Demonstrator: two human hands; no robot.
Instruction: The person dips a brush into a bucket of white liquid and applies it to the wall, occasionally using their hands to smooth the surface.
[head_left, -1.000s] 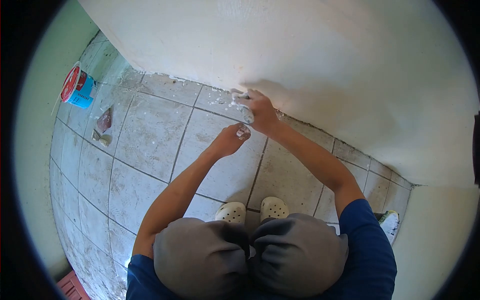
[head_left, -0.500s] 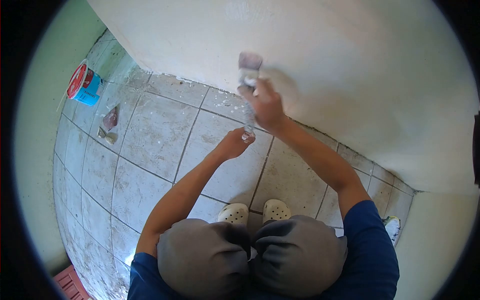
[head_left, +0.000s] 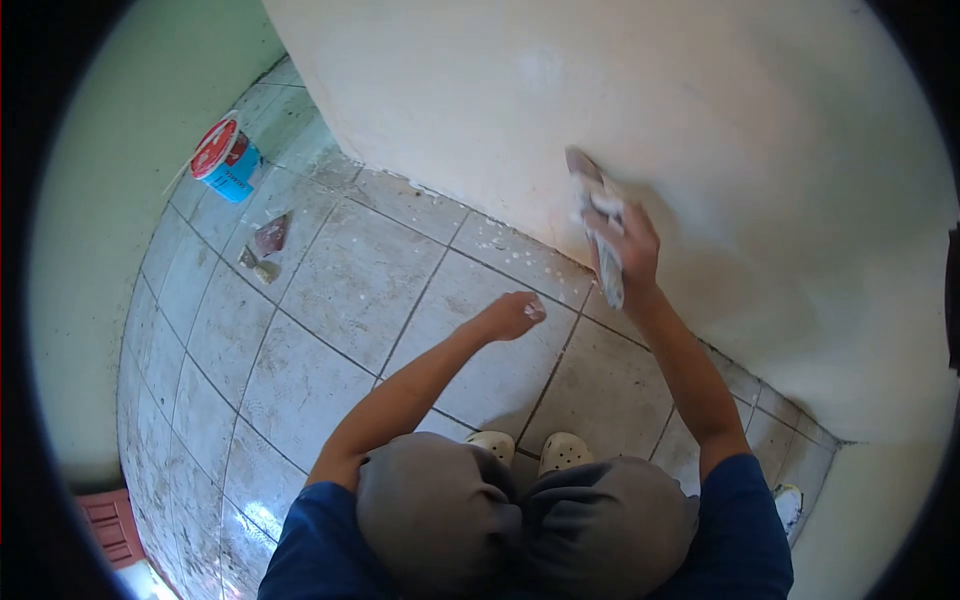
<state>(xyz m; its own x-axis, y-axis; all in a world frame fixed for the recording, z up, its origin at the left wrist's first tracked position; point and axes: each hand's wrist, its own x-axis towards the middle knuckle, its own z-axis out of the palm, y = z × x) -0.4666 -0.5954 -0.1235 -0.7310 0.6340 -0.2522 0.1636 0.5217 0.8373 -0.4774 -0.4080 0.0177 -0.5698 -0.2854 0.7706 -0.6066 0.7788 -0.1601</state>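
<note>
My right hand point(head_left: 635, 245) is wrapped round a flat, wide-ended hand tool point(head_left: 610, 275) smeared with white. The tool's brownish-grey end points up and left, close against the pale wall point(head_left: 700, 120), and its handle end points down toward the floor. Lower and to the left, my left hand point(head_left: 508, 317) is closed over the tiles, apart from the tool. White shows at its fingers; I cannot tell whether that is a smear or something held.
A blue bucket point(head_left: 235, 180) with a red top stands by the green wall point(head_left: 95, 230). Near it lie a reddish-brown piece point(head_left: 271, 235) and small yellowish pieces point(head_left: 265, 270). White spots dot the floor tiles point(head_left: 340, 270) along the wall. Cream clogs point(head_left: 565, 452) are below me.
My right hand has moved right and down in view with the tool, which has turned more edge-on. My left hand has come away from the tool's lower end. The view has shifted.
</note>
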